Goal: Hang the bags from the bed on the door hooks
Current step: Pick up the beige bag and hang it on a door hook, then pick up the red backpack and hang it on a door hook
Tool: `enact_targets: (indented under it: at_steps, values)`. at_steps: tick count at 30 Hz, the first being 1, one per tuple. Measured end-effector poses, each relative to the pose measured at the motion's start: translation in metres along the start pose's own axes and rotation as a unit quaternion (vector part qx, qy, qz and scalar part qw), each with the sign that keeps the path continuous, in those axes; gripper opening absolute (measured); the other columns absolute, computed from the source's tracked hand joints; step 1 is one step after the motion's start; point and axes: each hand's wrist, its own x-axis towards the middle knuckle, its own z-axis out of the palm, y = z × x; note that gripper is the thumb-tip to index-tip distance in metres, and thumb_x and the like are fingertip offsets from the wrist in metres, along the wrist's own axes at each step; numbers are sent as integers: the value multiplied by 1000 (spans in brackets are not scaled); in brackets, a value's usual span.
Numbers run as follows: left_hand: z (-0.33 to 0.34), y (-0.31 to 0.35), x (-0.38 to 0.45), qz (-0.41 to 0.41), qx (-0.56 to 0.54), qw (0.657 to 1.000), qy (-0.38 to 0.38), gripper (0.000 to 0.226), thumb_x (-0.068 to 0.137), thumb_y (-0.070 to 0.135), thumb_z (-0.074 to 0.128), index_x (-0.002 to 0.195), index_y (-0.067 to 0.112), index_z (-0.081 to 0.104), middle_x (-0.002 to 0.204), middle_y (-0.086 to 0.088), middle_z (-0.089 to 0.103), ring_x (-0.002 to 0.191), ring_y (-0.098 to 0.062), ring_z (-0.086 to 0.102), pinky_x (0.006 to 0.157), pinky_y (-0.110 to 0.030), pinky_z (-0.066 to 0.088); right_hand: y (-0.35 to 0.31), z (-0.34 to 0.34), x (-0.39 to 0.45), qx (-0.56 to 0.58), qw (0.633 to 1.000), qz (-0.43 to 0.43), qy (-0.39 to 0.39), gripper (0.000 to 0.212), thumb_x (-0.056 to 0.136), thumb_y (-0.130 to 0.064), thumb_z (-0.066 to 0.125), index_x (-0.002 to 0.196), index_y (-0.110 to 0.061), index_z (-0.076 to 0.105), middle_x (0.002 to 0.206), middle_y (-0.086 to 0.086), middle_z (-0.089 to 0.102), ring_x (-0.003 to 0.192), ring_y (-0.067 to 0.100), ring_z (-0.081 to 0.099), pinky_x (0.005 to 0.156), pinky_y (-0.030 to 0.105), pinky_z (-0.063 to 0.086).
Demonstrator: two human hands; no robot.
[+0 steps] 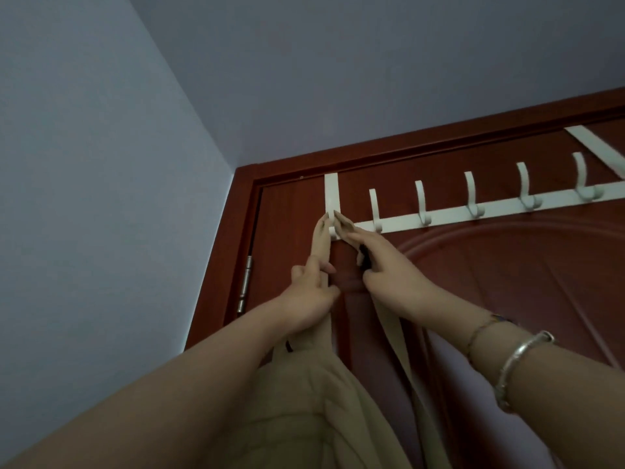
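Beige quilted bag (304,411) is seen at 6 o'clock in the head view, hanging low between the two forearms, with its flat beige strap (321,245) led up toward 12 o'clock and looped over the leftmost hook (333,216) of the white over-door hook rack (473,211). The rack is hung across the top of the dark red door (490,282), and five more hooks are seen along its bar toward 2 o'clock, all bare. The left hand (311,296) is clenched around one run of the strap just below the hook. The right hand (389,272) is closed on the other run, at 3 o'clock from the left hand, with a small dark part of the strap (363,258) pinched under the fingers. A silver bangle (521,363) and a thin chain bracelet (480,330) are worn on the right wrist. A metal hinge (245,286) is seen at 9 o'clock on the door frame, beside the pale blue wall (101,164).
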Motion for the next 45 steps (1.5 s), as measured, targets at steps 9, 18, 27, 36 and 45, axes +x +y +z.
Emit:
enact_targets:
  at_steps: [9,18,27,36,45]
  values:
    - [18,32,-130,-48,-49,997,37,31,93,22,48,125,24,47,133,-1,44,119,-14,48,106,-29,41,-11,-33,-142,55,995,86,-15,64,79,11,40,134,-22,44,142,-4,43,129,7,42,107,22,34]
    - [38,71,-283,-8,-248,969,-15,12,90,3,51,95,6,62,108,-14,62,99,-19,57,91,-21,42,-105,-90,-283,26,963,265,-41,57,82,9,40,130,-23,47,136,-5,46,127,3,39,101,27,37]
    - [75,138,-423,-76,-335,925,-165,28,90,5,52,72,25,61,91,3,65,88,-7,59,78,-14,39,-244,-185,-405,-53,908,412,-61,50,83,11,42,123,-18,50,133,8,50,127,16,47,105,30,38]
    - [129,310,-540,-60,-447,837,-310,18,91,6,51,82,12,65,93,4,68,88,-6,62,74,-6,42,-376,-347,-514,-169,827,536,-19,44,90,-1,39,120,-31,51,136,-7,49,126,3,45,96,19,40]
    - [168,555,-679,-9,-522,726,-448,21,91,10,51,77,20,63,84,11,65,84,-12,59,69,-7,39,-550,-545,-622,-283,734,609,98,49,87,6,40,107,-36,54,125,-7,57,118,8,54,84,14,43]
